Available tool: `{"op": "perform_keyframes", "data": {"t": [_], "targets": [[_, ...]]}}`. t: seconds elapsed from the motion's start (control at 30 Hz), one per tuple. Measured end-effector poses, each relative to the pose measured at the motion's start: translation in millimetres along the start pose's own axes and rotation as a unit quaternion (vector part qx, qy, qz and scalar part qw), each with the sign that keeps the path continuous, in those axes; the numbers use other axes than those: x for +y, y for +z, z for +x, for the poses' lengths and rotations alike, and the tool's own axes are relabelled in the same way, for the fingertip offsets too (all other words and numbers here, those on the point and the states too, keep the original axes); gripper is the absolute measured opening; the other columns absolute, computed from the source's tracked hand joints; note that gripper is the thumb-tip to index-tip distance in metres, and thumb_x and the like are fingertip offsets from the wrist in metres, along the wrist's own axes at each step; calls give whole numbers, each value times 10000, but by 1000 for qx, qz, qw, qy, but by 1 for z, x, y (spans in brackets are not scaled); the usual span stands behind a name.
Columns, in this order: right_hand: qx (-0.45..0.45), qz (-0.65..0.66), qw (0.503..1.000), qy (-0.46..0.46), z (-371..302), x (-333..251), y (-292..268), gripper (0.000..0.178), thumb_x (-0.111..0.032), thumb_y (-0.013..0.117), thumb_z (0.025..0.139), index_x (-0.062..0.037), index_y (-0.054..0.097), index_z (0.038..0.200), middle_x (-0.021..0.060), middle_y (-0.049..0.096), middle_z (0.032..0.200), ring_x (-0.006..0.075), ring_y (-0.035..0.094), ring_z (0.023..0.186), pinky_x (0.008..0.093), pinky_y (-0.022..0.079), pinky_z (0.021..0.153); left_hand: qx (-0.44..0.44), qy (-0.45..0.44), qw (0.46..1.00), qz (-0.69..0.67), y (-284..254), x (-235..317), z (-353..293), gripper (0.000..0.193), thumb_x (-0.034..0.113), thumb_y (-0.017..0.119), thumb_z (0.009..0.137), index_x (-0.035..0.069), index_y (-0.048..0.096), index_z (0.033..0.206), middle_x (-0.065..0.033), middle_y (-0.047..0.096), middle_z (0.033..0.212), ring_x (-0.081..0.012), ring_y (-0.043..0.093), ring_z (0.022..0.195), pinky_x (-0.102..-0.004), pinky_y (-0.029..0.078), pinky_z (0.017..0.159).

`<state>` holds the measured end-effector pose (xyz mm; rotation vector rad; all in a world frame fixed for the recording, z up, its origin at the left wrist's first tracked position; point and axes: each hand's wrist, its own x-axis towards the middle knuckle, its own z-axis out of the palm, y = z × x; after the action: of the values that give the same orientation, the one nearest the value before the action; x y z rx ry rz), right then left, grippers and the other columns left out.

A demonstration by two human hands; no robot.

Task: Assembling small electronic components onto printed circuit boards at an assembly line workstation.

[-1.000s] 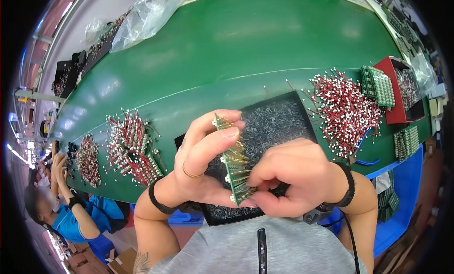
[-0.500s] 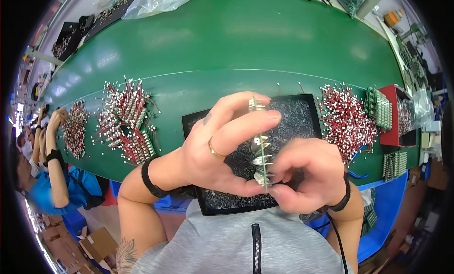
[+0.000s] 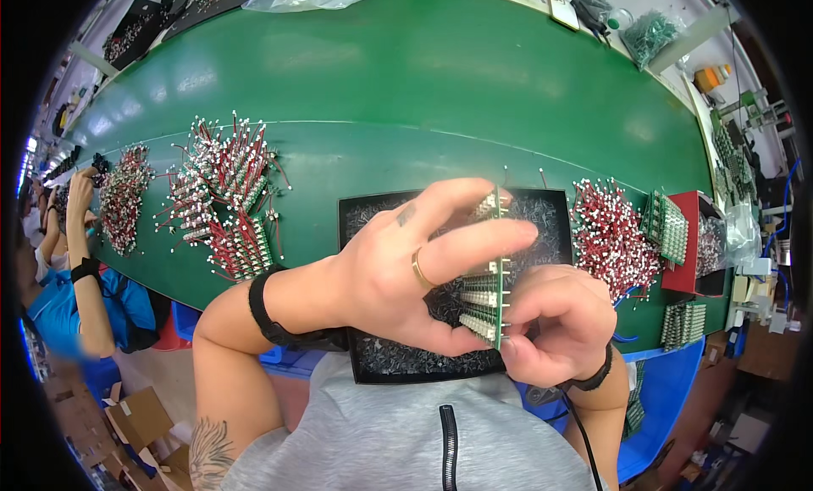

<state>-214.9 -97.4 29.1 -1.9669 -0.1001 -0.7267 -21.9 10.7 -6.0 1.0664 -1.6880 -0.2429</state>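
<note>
My left hand [image 3: 381,262] grips a green circuit board [image 3: 498,296] by its ends, fingers at the far end and thumb at the near end. The board stands nearly edge-on, with rows of white connectors on its left face and thin metal pins poking out on the right. Against the lower part of the pin side, my right hand [image 3: 563,321] is closed in a pinch; whatever lies between its fingertips is hidden. Beneath both hands is a black tray [image 3: 453,377] strewn with small dark and silvery clippings.
Bundles of boards with red wires [image 3: 224,194] lie left, a red-wire heap [image 3: 611,237] right. Beyond it are stacked green boards [image 3: 666,227], a red box [image 3: 683,275] and another board stack [image 3: 683,324]. A blue bin [image 3: 669,406] sits below the table edge. A co-worker's arm [image 3: 93,309] is far left.
The board has turned slightly, showing more of its connector rows. Both hands have shifted a little within the view, which has itself moved. The right hand still pinches at the board's lower end.
</note>
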Motion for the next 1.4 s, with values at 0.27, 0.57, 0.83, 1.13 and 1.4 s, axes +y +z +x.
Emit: {"op": "perform_keyframes", "data": {"t": [0.27,0.57,0.83,1.13,1.4], "targets": [[10,11,1000,-16,-2,1,0,226,-24,797,725,-32,665,909,29,655,695,166,611,540,277,491,508,-8,8,1000,0,0,1,0,912,277,929,538,107,594,1369,-229,525,1302,-343,673,1005,-396,606,798],[44,25,998,-36,-5,2,2,226,-17,797,717,-28,654,891,43,644,679,173,608,526,281,478,491,-28,13,1000,4,-3,2,0,891,268,939,580,63,570,1364,-249,504,1342,-337,673,1002,-395,602,804],[70,32,996,-43,-9,5,1,210,-10,772,728,-28,653,900,21,615,649,152,570,504,276,460,483,-12,15,1000,-6,-1,0,2,873,236,928,545,81,616,1345,-236,523,1329,-315,699,894,-382,617,742],[71,10,996,-53,-2,3,4,145,-7,723,737,-22,666,870,25,621,660,147,564,487,270,453,457,-9,45,999,-12,0,1,6,818,230,933,593,21,603,1311,-282,524,1329,-320,668,986,-380,614,787],[63,15,997,-47,-5,4,4,159,9,739,728,-47,631,830,15,598,655,158,571,494,275,456,458,-17,59,998,-5,-4,0,2,831,315,963,618,29,586,1301,-308,512,1334,-391,646,1115,-427,594,867]]}}
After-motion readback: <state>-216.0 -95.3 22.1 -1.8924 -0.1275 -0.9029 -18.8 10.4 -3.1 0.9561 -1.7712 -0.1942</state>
